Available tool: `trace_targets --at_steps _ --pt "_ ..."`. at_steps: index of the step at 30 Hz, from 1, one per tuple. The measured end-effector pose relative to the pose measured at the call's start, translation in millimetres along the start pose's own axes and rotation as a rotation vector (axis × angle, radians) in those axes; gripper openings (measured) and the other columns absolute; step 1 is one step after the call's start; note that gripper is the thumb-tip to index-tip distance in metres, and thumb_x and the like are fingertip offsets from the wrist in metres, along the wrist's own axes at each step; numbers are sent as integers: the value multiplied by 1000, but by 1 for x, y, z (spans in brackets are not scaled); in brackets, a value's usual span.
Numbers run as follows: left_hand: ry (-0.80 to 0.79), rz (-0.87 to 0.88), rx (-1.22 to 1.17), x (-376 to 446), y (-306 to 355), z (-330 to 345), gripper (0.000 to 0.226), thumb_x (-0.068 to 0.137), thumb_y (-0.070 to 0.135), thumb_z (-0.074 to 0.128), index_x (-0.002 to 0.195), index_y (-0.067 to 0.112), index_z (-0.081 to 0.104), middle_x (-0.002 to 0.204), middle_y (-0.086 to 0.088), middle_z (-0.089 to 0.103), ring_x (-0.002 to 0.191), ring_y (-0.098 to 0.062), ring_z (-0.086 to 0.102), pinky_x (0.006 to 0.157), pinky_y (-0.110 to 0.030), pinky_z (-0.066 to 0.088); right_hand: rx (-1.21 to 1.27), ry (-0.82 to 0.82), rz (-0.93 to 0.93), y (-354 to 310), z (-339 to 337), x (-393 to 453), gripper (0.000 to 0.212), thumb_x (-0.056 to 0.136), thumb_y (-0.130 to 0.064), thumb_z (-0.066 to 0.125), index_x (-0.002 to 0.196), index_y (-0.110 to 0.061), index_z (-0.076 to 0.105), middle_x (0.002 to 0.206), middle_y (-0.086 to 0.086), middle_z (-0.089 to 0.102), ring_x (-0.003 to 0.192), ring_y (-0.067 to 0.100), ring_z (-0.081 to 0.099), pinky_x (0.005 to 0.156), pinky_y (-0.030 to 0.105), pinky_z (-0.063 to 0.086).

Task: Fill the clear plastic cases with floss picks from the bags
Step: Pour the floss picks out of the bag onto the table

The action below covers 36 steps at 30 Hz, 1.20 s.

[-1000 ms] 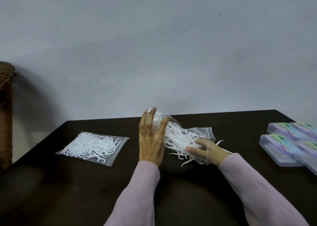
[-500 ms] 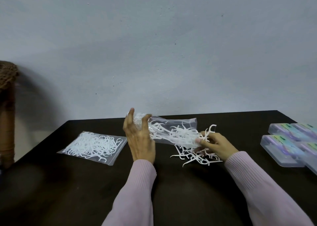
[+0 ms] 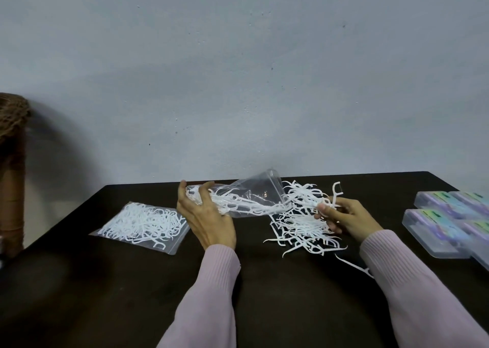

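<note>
Partly cropped, clear cases [image 3: 449, 226] run off the right edge.

The left hand [image 3: 209, 215] grips an open bag [image 3: 254, 197] by its closed end. The right hand [image 3: 344, 215] pinches floss picks [image 3: 301, 226] above a loose pile on the table [image 3: 105, 281].

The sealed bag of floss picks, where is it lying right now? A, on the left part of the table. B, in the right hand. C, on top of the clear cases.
A: the full bag lies flat on the table, left of both hands.
</note>
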<state>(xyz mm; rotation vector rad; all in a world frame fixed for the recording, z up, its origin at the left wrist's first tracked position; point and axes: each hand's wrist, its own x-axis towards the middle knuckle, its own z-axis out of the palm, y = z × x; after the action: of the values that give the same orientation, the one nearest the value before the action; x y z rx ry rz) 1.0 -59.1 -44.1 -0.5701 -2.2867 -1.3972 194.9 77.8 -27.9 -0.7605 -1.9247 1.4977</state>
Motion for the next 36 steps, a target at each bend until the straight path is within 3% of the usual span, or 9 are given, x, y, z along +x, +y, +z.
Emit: trace_targets --at_steps 7,11,14,17,19,23,26,29,36 --pt "24 -98 -26 1 1 -3 65 66 -17 68 116 22 52 150 -8 11 133 -26 21 96 -41 46 -63 7 78 3 -8 3 12 89 -19 57 84 -9 62 63 -4 66 41 2 45 43 13 37" --pt "31 -121 -24 1 1 -4 65 67 -16 69 116 22 51 150 -7 11 132 -26 21 95 -41 46 -182 -19 164 10 -10 5 15 87 -22 61 83 -8 64 75 3 69 46 6 46 44 16 36" --pt "33 -135 -34 1 2 -6 65 67 -15 70 117 22 51 150 -7 11 133 -26 20 96 -39 45 -354 -69 218 13 -8 5 23 84 -29 64 91 -7 65 71 0 68 50 8 49 53 20 40" --pt "17 -117 -29 -2 6 -5 64 67 -14 70 117 22 51 150 -7 12 133 -26 20 98 -39 44 -527 -51 198 12 -6 5 40 83 -33 65 118 -15 57 103 3 64 84 15 61 75 23 45" --pt "8 -86 -25 -5 7 -4 65 66 -15 70 116 22 51 149 -7 12 132 -25 23 97 -39 45 -569 -37 114 10 -5 4 42 81 -28 68 120 -21 54 118 1 57 97 16 54 82 23 40" --pt "-12 -74 -25 -6 8 -2 66 66 -15 70 116 24 51 149 -6 11 132 -25 23 97 -39 45 -481 0 14 11 -4 3 59 75 -12 74 125 -25 47 108 1 54 103 15 50 88 22 36" --pt "-12 -65 -27 -6 8 0 66 66 -14 71 116 24 51 149 -6 12 132 -26 23 98 -43 46 -377 15 -28 10 -3 3 70 71 0 74 127 -28 42 109 0 54 91 14 54 73 14 44" --pt "-17 -66 -31 -6 9 0 66 66 -14 71 116 24 51 149 -6 12 132 -25 22 97 -43 46 -298 32 -91 8 0 3 79 73 14 64 131 -31 36 116 -1 50 88 16 60 64 17 51" --pt "-48 -64 -28 -7 9 -1 64 67 -12 72 117 22 52 150 -8 12 132 -26 22 99 -42 44 -267 -33 -121 15 8 4 63 82 18 48 120 -31 41 113 0 57 101 9 60 76 20 52"
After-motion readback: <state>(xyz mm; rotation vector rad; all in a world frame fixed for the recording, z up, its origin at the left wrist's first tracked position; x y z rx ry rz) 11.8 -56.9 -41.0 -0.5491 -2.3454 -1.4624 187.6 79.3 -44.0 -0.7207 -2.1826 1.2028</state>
